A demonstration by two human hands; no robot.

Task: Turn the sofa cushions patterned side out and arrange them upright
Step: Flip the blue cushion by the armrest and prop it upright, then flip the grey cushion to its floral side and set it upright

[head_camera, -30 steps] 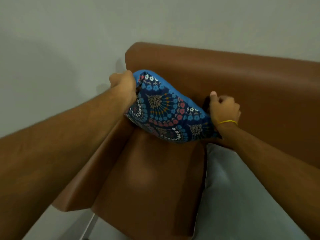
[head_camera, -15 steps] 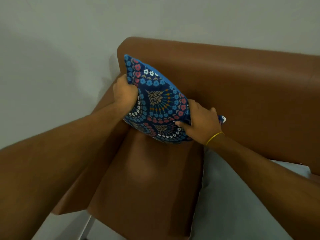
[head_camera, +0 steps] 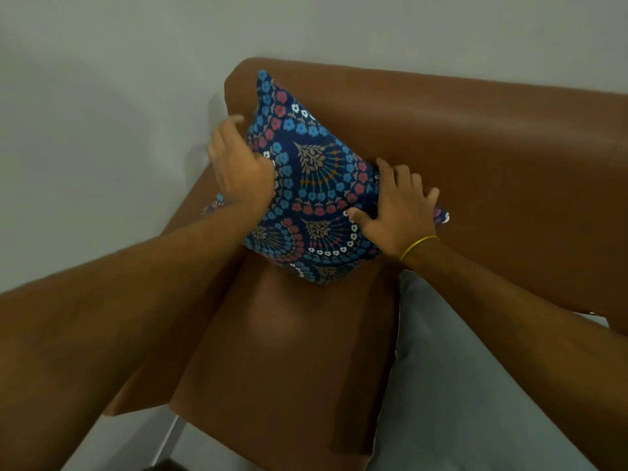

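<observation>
A blue cushion (head_camera: 316, 185) with a red, white and tan floral pattern stands tilted on one corner in the left corner of the brown sofa (head_camera: 492, 158), patterned side toward me, leaning on the backrest. My left hand (head_camera: 238, 168) lies against its left edge, fingers apart and blurred. My right hand (head_camera: 397, 209), with a yellow band at the wrist, rests flat on its right side, fingers spread and thumb on the front face. A plain grey cushion (head_camera: 458, 385) lies flat on the seat at lower right, under my right forearm.
The sofa's left armrest (head_camera: 183, 219) runs beside the cushion, and the brown seat (head_camera: 282, 362) in front of it is bare. A pale wall (head_camera: 102, 96) stands behind and to the left. Light floor (head_camera: 129, 447) shows at the bottom left.
The cushion has been turned up from a low tilt to stand higher against the backrest. My left hand has let go of its edge, and my right hand has flattened on its right side.
</observation>
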